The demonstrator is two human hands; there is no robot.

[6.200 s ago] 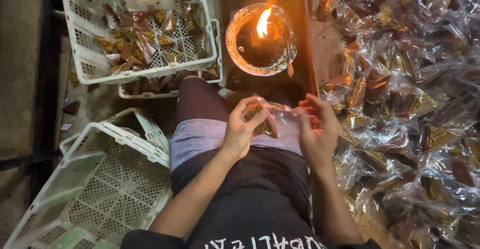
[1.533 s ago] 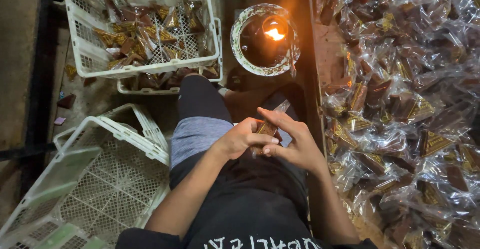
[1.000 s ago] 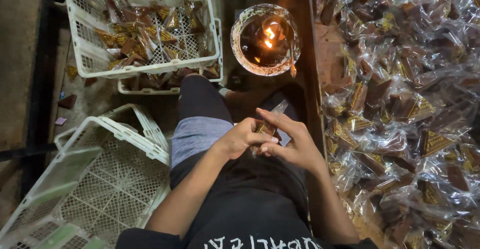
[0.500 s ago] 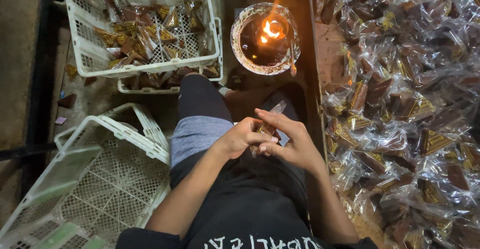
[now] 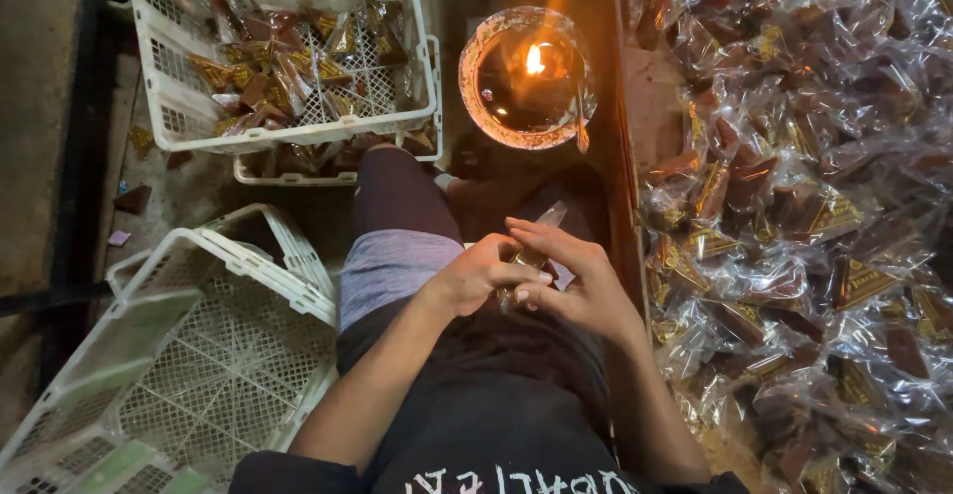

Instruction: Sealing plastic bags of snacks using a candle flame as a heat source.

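Flame (image 5: 535,58) lower; clear crinkled wrapper (image 5: 547,222)

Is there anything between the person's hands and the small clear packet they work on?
Nothing visible is. The left hand and the right hand both hold the clear packet directly, over the lap, fingers touching it.

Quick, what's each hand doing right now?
Left hand: fingers closed on a small clear packet over the lap.
Right hand: fingers curled around the same packet.
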